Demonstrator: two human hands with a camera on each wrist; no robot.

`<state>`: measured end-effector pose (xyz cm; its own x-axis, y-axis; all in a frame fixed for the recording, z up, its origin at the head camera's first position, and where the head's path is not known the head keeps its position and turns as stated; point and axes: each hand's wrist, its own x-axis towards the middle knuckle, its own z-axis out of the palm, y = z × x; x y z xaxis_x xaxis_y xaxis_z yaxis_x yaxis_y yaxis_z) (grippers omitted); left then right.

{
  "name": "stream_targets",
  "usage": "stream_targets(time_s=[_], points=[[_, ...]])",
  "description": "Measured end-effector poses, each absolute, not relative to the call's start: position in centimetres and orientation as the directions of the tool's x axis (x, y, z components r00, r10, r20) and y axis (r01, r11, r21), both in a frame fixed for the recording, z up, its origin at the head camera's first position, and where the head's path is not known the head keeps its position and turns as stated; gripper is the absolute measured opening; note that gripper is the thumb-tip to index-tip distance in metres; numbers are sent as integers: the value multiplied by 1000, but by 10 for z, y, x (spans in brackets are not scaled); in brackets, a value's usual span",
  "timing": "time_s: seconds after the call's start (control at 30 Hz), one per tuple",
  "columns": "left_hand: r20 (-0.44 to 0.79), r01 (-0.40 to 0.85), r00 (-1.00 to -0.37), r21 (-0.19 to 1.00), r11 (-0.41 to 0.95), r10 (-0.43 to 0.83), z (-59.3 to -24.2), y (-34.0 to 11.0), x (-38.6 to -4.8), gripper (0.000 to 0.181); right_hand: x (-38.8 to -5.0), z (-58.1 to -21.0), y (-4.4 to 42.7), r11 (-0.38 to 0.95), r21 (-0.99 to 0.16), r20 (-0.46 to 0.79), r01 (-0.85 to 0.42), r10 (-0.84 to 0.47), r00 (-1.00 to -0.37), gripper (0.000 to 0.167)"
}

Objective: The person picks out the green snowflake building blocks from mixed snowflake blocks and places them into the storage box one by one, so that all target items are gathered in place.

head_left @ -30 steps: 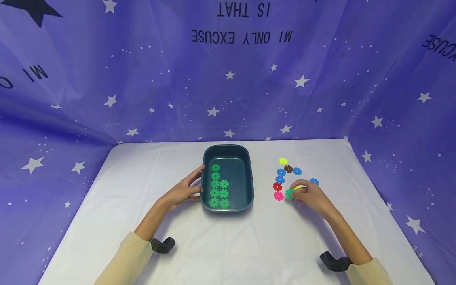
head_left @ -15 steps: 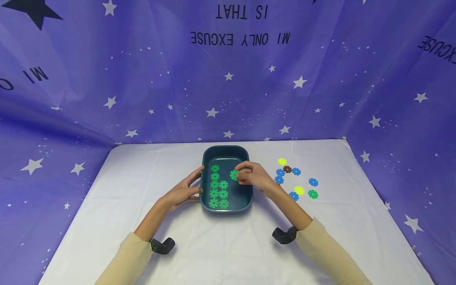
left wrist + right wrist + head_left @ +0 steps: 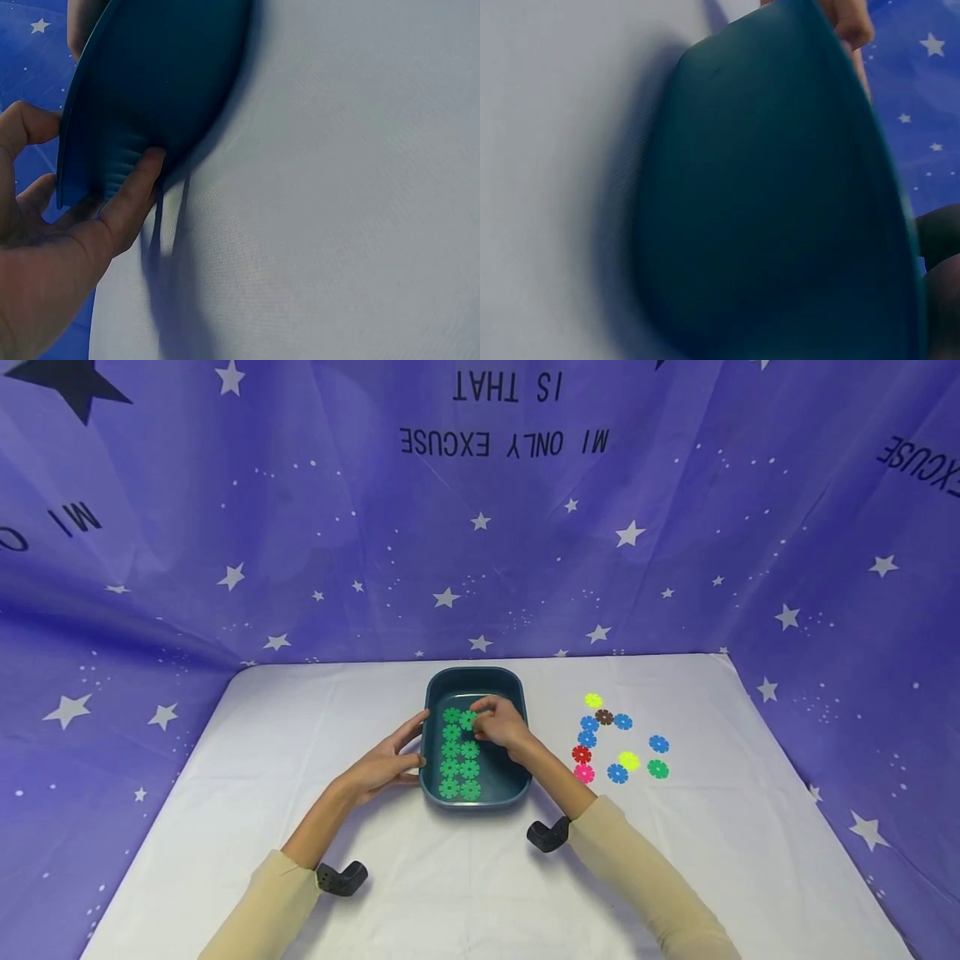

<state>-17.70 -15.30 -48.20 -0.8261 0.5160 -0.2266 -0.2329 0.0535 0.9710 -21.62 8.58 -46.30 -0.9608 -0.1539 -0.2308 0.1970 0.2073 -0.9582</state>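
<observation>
A dark teal tray [image 3: 506, 781] stands on the white table, with several green snowflake discs [image 3: 450, 749] in two columns along its left side. My left hand [image 3: 381, 767] rests spread against the tray's left outer wall; in the left wrist view its fingers touch the rim and its thumb [image 3: 139, 176] lies on the wall. Inside the tray, my right hand [image 3: 501, 725] pinches a green snowflake disc [image 3: 468, 720] by the top of the right column. In the right wrist view the tray wall [image 3: 780, 187] hides most of that hand.
Right of the tray lie loose snowflake discs: yellow [image 3: 628, 761], blue [image 3: 658, 744], brown [image 3: 604, 717], red [image 3: 581, 754], pink [image 3: 583, 773] and one green disc [image 3: 657, 769]. A purple star-patterned cloth [image 3: 480, 552] hangs behind the table [image 3: 420, 893].
My right hand has carried a green disc from the loose pieces into the tray, then leftward to the right column's top. The left hand has stayed at the tray's side.
</observation>
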Motion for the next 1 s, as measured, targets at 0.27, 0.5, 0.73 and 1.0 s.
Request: stream_targets(time_s=[0.27,0.5,0.73,1.0], points=[[-238,-243,-830,968,56,504,-481,-153,-175,88,-221,-473,77,364,-916,-219,167,-106,-970,30],[-242,-249,-829,967,56,504,-479,-153,-175,88,-224,-480,77,482,-868,-179,122,-75,-981,35],[-248,-251,-832,966,62,497,-479,-152,-175,88,-223,-479,75,583,-810,-137,66,-78,-987,28],[-239,-243,-828,968,60,507,-478,-152,-175,87,-222,-476,77,618,-785,-130,42,-97,-987,24]])
